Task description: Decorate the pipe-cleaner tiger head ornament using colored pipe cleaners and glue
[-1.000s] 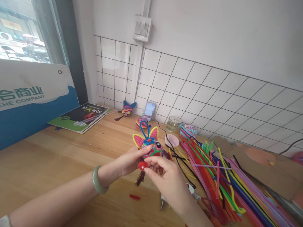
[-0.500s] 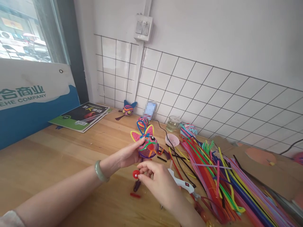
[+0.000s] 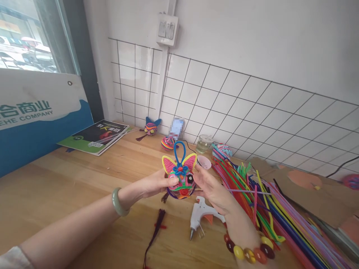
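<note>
A colourful animal head made of pipe cleaners (image 3: 182, 185) faces me, with pink ears edged in yellow, a blue loop on top and a blue flower on the forehead. My left hand (image 3: 157, 184) grips its left side, thumb pressed over one eye. At the right edge, my right hand (image 3: 210, 186) also holds it, thumb near the ear and fingers partly hidden. Below on the table lies a dark tassel (image 3: 158, 220) across a short red piece. A white glue gun (image 3: 200, 213) rests under my right wrist, nozzle pointing toward me.
Many loose pipe cleaners (image 3: 252, 201) spread over the right side. Behind stand a pink bowl (image 3: 204, 162), a glass jar (image 3: 204, 144), a phone (image 3: 176, 129) and another animal head (image 3: 151, 126). A booklet (image 3: 98, 137) lies at the left by a printed board (image 3: 42, 123).
My right hand has risen from low beside the tassel to the head's right side. The small red disc it pinched is out of sight. The head has turned to face me.
</note>
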`<state>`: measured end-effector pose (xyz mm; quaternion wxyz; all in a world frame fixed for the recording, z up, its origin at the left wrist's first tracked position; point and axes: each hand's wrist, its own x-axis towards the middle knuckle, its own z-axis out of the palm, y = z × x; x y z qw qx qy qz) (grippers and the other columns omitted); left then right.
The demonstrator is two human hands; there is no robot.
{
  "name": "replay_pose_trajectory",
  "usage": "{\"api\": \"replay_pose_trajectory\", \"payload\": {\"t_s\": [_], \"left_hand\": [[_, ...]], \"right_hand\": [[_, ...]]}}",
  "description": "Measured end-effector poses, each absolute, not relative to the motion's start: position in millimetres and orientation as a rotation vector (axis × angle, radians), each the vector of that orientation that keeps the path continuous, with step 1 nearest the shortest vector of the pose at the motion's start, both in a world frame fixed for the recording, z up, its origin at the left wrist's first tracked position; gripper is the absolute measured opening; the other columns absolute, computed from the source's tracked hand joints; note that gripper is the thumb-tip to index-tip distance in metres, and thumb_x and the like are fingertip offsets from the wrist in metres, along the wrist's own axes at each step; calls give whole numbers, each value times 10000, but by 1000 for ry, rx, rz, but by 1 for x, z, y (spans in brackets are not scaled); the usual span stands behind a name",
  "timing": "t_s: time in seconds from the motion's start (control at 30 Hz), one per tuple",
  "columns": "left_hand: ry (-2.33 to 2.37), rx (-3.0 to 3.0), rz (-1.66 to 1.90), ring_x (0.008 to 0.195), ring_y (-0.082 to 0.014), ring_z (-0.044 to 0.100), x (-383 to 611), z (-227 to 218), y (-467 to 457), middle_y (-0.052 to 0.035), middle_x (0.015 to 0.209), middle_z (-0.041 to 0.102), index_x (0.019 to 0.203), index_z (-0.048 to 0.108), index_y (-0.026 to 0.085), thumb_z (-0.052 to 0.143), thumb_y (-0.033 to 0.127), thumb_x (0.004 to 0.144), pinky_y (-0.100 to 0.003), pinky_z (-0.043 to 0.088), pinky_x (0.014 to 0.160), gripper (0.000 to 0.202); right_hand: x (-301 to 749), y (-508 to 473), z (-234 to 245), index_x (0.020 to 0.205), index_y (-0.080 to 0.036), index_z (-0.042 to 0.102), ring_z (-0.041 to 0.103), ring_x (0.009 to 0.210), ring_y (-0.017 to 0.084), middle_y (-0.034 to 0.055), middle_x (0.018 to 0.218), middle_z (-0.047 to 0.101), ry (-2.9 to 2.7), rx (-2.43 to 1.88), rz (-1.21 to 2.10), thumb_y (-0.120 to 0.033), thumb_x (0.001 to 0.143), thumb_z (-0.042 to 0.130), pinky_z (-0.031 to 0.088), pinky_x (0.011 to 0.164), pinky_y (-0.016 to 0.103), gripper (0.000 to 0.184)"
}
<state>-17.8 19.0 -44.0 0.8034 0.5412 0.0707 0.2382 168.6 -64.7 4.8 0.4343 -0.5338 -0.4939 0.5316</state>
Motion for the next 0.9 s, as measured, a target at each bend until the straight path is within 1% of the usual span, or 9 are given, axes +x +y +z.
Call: {"api": "replay_pose_trajectory", "payload": {"t_s": [0.13, 0.27, 0.4, 0.47, 0.57, 0.63, 0.7, 0.83, 0.9], "left_hand": [[139, 1303, 552, 1062, -264, 629, -15, -38, 12, -160, 1170, 661, 1365, 464, 170, 716, 505, 749, -383, 464, 919, 746], [183, 1321, 619, 1085, -261, 608, -15, -32, 4, -160, 1231, 622, 1369, 445, 181, 718, 486, 755, -392, 451, 944, 738], [326, 1239, 585, 1106, -266, 597, -21, -23, 2, -154, 1308, 553, 1495, 129, 290, 655, 533, 794, -454, 453, 924, 909], [508, 1324, 616, 1129, -283, 576, -28, -18, 1, -182, 1275, 553, 1511, 16, 246, 612, 587, 798, -475, 434, 940, 991], [807, 1682, 780, 1174, -325, 507, -45, -17, -8, -224, 1295, 489, 1461, 237, 169, 701, 604, 696, -477, 423, 943, 994], [836, 2041, 913, 1154, -328, 492, -59, -21, -25, -192, 1264, 510, 1318, 453, 184, 736, 583, 666, -496, 379, 984, 815], [709, 2397, 906, 1146, -347, 472, -73, -28, -48, -160, 1192, 551, 1134, 586, 205, 758, 565, 650, -516, 345, 994, 627], [339, 2767, 626, 1260, -396, 366, -94, -51, -89, -145, 1243, 560, 937, 652, 210, 712, 471, 750, -545, 232, 1036, 327], [349, 2758, 561, 1302, -418, 318, -100, -64, -97, -119, 1274, 548, 738, 639, 204, 719, 436, 739, -561, 177, 1053, 245]], "right_hand": [[160, -64, 5, 1173, -226, 590, 652, 1050, 241, 86, 1155, 689, -1175, -1194, 1496, -508, 718, 760, 530, 850, 373, 561], [155, -65, 5, 1078, -194, 626, 669, 1025, 251, 82, 1087, 721, -1083, -1176, 1480, -408, 671, 815, 521, 879, 389, 498], [156, -65, 7, 1094, -224, 626, 693, 969, 246, 54, 1050, 740, -1012, -1164, 1424, -419, 749, 740, 549, 806, 380, 412], [161, -64, 8, 1039, -217, 648, 700, 947, 253, 54, 999, 754, -969, -1168, 1393, -431, 769, 710, 555, 786, 384, 350], [174, -61, 13, 962, -222, 666, 703, 932, 262, 51, 957, 763, -912, -1170, 1330, -481, 775, 674, 561, 773, 395, 320], [184, -60, 17, 970, -259, 659, 694, 966, 257, 21, 993, 760, -886, -1149, 1275, -515, 780, 650, 560, 784, 402, 319], [191, -61, 22, 987, -283, 655, 679, 1012, 256, 6, 1030, 754, -876, -1125, 1228, -530, 781, 642, 554, 807, 411, 322], [200, -65, 26, 1023, -288, 668, 651, 1083, 264, 14, 1070, 747, -873, -1060, 1156, -515, 787, 650, 544, 847, 419, 328], [202, -66, 26, 1023, -288, 675, 636, 1116, 266, 13, 1092, 740, -891, -1053, 1143, -513, 794, 644, 545, 852, 417, 323]]}}
